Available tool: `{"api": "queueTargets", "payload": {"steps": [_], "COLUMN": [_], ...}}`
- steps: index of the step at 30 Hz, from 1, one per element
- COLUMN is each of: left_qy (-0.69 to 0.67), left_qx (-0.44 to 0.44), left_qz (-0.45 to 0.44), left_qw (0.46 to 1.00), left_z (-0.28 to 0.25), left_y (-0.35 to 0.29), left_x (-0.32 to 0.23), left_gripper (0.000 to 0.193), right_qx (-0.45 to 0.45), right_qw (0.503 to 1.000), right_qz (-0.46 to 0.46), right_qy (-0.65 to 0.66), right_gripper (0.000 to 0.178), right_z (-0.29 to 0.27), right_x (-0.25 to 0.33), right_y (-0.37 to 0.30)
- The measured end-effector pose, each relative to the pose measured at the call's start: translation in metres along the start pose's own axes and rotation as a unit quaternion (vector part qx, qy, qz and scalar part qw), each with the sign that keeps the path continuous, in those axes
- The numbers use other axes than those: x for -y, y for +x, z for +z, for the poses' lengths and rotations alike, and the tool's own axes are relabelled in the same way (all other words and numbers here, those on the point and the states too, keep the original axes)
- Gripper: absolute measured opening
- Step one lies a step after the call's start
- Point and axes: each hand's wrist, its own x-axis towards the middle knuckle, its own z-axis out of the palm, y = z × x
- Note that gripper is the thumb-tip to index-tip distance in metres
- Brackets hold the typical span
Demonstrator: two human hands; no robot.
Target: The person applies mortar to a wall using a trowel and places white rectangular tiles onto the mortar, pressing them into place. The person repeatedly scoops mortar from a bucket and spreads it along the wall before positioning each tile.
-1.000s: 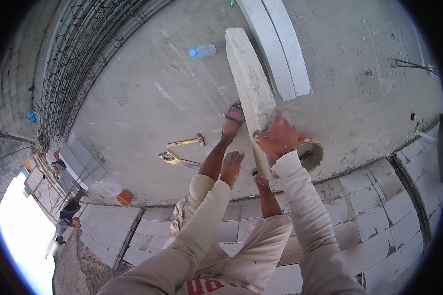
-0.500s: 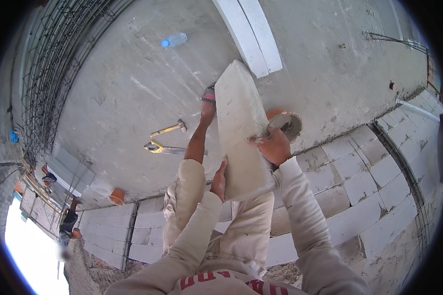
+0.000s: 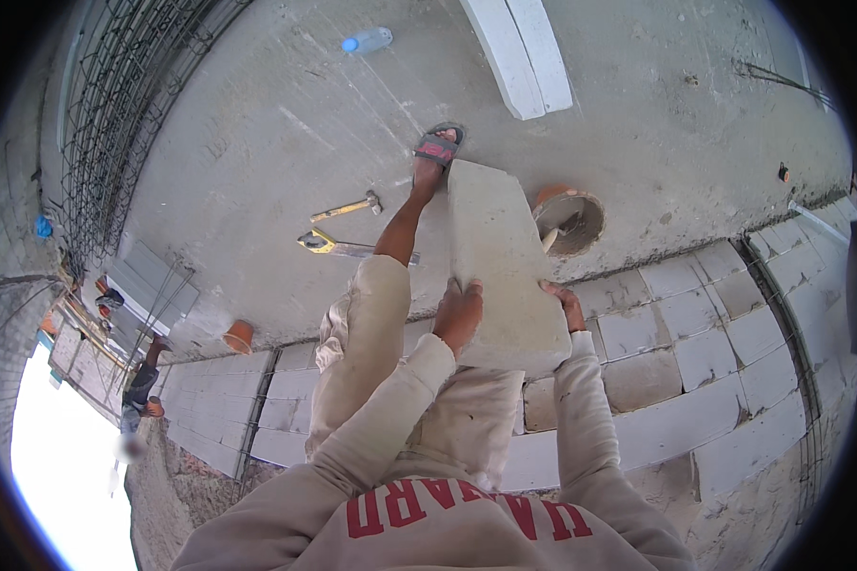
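I hold a large pale concrete-like block (image 3: 505, 257) in front of my legs, its long side running away from me. My left hand (image 3: 459, 316) grips its left edge, with the fingers curled over that side. My right hand (image 3: 567, 303) clasps the right side near the closer end; part of it is hidden behind the block. The far end lies close to my sandalled foot (image 3: 438, 147). Just right of the block stands an orange bucket (image 3: 595, 224) with grey mortar inside and a tool handle (image 3: 550, 240) sticking up from it.
Left of my leg lie a hammer (image 3: 348, 206) and a yellow-handled handsaw (image 3: 319, 242). Farther off are a plastic bottle (image 3: 367, 40) and long white blocks (image 3: 519, 62). Rebar cages (image 3: 114, 124) line the left. A block wall (image 3: 695, 362) runs beneath me; another person (image 3: 141, 388) is at far left.
The block has turned and its far end has come nearer to me. My left hand has shifted up its left edge, and my right hand has slid toward the near end.
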Motion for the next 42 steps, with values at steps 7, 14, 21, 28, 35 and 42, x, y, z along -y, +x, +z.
{"api": "queueTargets", "payload": {"steps": [7, 14, 21, 28, 35, 42], "left_qy": [0.169, 0.225, 0.202, -0.077, 0.09, 0.284], "left_qx": [-0.109, -0.137, -0.115, -0.119, -0.282, -0.323], "left_qz": [0.118, 0.363, 0.333, 0.252, 0.169, 0.216], "left_qw": [0.972, 0.894, 0.914, 0.957, 0.94, 0.877], "left_z": [0.025, 0.027, -0.02, 0.036, 0.066, 0.064], "left_y": [0.025, -0.05, -0.063, -0.056, -0.048, -0.036], "left_x": [0.019, 0.05, 0.068, 0.072, 0.054, 0.083], "left_gripper": [0.084, 0.074, 0.077, 0.098, 0.105, 0.119], "right_qx": [0.048, 0.124, 0.111, 0.103, 0.008, -0.116], "right_qw": [0.987, 0.956, 0.967, 0.943, 0.901, 0.987], "right_qz": [-0.006, -0.008, -0.059, -0.073, -0.143, -0.111], "right_qy": [0.152, 0.267, 0.221, 0.308, 0.41, -0.031], "right_gripper": [0.039, 0.044, 0.046, 0.044, 0.043, 0.044], "right_z": [-0.021, -0.003, -0.027, -0.001, 0.02, -0.05], "right_x": [-0.051, -0.079, -0.11, -0.139, -0.225, -0.2], "right_y": [0.052, 0.041, 0.072, 0.05, 0.09, 0.14]}}
